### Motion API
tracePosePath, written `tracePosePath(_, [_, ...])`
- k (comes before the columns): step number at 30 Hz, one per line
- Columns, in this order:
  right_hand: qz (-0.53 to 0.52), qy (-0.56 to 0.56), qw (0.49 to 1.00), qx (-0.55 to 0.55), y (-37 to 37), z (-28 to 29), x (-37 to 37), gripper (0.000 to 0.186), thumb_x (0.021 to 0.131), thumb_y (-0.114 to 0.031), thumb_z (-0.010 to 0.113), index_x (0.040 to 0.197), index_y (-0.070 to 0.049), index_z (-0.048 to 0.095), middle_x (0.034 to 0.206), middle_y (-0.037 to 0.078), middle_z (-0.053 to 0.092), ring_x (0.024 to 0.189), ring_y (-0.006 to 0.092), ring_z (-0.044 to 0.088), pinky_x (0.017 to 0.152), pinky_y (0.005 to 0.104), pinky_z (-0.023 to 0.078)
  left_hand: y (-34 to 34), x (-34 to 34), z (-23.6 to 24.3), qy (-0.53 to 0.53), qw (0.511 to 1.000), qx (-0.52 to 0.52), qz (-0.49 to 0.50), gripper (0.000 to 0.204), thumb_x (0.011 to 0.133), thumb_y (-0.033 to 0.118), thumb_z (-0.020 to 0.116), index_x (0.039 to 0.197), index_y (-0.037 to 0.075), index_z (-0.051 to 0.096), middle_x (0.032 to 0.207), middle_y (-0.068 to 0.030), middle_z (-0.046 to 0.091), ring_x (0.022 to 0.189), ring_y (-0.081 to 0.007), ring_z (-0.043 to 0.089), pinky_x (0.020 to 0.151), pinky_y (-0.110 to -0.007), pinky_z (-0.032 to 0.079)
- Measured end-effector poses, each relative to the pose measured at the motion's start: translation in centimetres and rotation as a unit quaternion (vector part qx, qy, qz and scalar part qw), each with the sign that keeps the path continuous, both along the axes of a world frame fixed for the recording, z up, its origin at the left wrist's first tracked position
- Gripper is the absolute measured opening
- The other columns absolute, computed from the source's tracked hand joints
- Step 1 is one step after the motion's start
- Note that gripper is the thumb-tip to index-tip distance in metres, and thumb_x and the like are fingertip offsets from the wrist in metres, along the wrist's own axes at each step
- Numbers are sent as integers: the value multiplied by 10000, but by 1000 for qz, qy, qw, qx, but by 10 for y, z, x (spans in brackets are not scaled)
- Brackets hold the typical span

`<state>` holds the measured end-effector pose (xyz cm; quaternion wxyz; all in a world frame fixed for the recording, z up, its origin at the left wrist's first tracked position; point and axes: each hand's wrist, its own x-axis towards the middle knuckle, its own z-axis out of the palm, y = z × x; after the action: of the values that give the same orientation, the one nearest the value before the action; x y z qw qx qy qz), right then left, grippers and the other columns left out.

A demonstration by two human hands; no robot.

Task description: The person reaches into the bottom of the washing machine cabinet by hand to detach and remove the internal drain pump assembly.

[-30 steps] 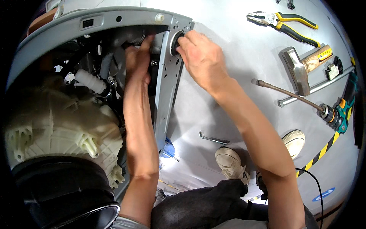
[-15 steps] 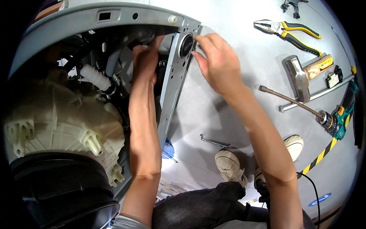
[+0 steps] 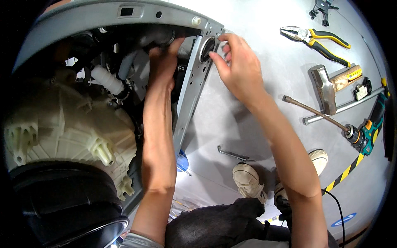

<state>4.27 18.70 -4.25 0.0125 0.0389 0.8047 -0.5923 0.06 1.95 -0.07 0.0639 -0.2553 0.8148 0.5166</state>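
My left hand (image 3: 163, 62) reaches deep inside the grey metal cabinet (image 3: 103, 12), its fingers beside a dark rounded part (image 3: 153, 35) and mostly hidden. My right hand (image 3: 240, 66) is at the cabinet's perforated side rail (image 3: 187, 95), open, thumb and forefinger apart at the rim of a round black insert (image 3: 208, 49); the thumb tip is at its right edge, and whether it touches I cannot tell. Inside the cabinet are a white corrugated hose (image 3: 105, 78), a translucent plastic tub (image 3: 66, 128) and a black rubber ring (image 3: 62, 194).
On the floor (image 3: 215, 115) at right lie pliers (image 3: 322, 43), a hammer (image 3: 324, 89), a small connector (image 3: 362, 89), a drill with a long extension (image 3: 359, 136), a metal bar (image 3: 312, 119), a black tool (image 3: 320, 10) and a wrench (image 3: 233, 153). My shoes (image 3: 248, 180) and a cable (image 3: 339, 206) are below.
My right fingers, earlier pressed on the round insert, have loosened and spread, the hand now just right of it. The view has shifted slightly; my left hand stays inside the cabinet.
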Motion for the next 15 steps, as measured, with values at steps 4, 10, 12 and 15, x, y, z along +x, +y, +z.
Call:
tracePosePath(4, [12, 201, 976, 82, 0, -10, 0, 215, 903, -239, 613, 898, -25, 631, 767, 102, 621, 712, 308, 619, 689, 402, 510, 1, 1, 1, 2, 1000, -12, 8, 556, 800, 207, 736, 1279, 2, 542, 1241, -153, 595, 1179, -260, 539, 1030, -386, 390])
tracePosePath(10, [16, -268, 929, -254, -14, 1, -12, 236, 903, -258, 617, 855, -29, 646, 760, 105, 619, 689, 272, 618, 653, 354, 507, 6, 0, 3, -8, 1000, 18, 6, 535, 801, 203, 734, 1263, 3, 556, 1241, -152, 597, 1171, -253, 545, 1018, -370, 399])
tracePosePath(12, [36, -385, 859, -335, -11, 3, -19, 200, 893, -233, 627, 861, -37, 645, 786, 105, 609, 700, 275, 603, 657, 348, 500, 2, 0, 1, 1, 1000, 2, -3, 538, 801, 205, 737, 1263, 0, 554, 1242, -149, 598, 1169, -252, 545, 1007, -366, 407])
tracePosePath(15, [-42, 41, 998, 31, -5, 0, 4, 168, 869, -205, 650, 884, -38, 646, 839, 101, 604, 757, 272, 603, 681, 349, 499, -2, -2, -4, 13, 1000, -13, -4, 552, 797, 215, 744, 1264, -6, 550, 1242, -152, 598, 1175, -256, 540, 1001, -367, 412])
